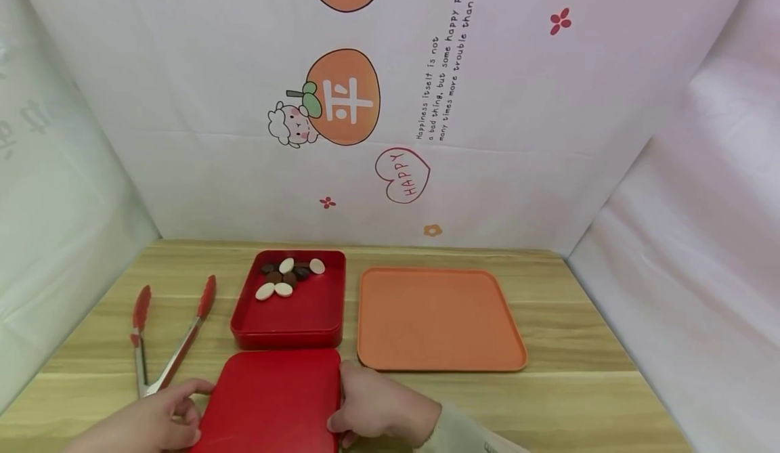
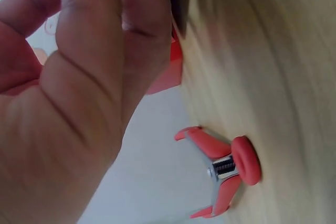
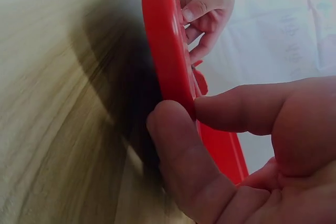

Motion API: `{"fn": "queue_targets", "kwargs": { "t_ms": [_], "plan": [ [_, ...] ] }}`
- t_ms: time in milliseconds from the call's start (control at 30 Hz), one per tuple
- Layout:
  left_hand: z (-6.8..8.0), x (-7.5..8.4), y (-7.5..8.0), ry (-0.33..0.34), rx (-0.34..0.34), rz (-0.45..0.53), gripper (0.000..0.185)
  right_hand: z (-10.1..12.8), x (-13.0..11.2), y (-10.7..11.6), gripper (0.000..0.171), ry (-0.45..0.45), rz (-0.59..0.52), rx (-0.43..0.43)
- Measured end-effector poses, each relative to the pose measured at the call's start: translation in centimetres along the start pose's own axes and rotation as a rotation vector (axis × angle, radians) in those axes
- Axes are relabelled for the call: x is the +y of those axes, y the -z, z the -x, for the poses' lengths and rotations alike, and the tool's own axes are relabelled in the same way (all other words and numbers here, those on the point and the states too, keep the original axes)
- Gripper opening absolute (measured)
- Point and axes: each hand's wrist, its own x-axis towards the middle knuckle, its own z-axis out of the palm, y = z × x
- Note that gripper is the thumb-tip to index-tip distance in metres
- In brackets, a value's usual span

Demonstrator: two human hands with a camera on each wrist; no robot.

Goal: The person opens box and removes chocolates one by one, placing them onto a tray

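Both hands grasp one red lid point(image 1: 274, 399) at the near edge of the wooden table point(image 1: 579, 385). The left hand point(image 1: 155, 422) curls its fingers around the lid's left edge; the right hand point(image 1: 378, 409) pinches the right edge between thumb and fingers. Behind the lid stands one red box point(image 1: 305, 314) holding four white and about four brown oval pieces point(image 1: 286, 275). One orange tray point(image 1: 435, 317) lies just right of it, one pair of red-tipped tongs point(image 1: 164, 334) to the left.

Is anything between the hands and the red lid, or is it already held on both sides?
Nothing visible. The left hand grips the red lid at its left edge, the right hand at its right edge.
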Motion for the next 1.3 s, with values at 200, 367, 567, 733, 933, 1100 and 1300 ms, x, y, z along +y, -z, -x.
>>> {"fn": "queue_targets", "kwargs": {
  "t_ms": [200,367,567,733,933,1100,1300],
  "plan": [
    [-0.4,0.5,-0.7,0.077,0.071,-0.032,0.053,-0.5,0.4,-0.2,0.039,-0.013,0.056,0.033],
    [-0.4,0.8,-0.9,0.126,0.103,-0.025,0.058,-0.7,0.4,-0.3,0.039,-0.009,0.078,0.048],
    [-0.9,1.2,-1.5,0.219,0.15,-0.006,0.065,-0.7,0.6,-0.3,0.038,0.003,0.135,0.089],
    [-1.0,1.4,-1.8,0.228,0.161,0.016,0.066,-0.8,0.6,-0.2,0.031,0.007,0.16,0.082],
    [-1.1,1.3,-2.0,0.155,0.132,-0.036,0.063,-0.7,0.6,-0.2,0.03,0.021,0.156,0.08],
    [-1.4,1.7,-2.4,0.211,0.179,-0.121,0.057,-0.7,0.6,-0.1,0.03,0.008,0.159,0.092],
    [-1.8,2.1,-2.8,0.281,0.236,-0.167,0.053,-0.7,0.6,0.0,0.032,-0.009,0.167,0.087]
  ]
}}
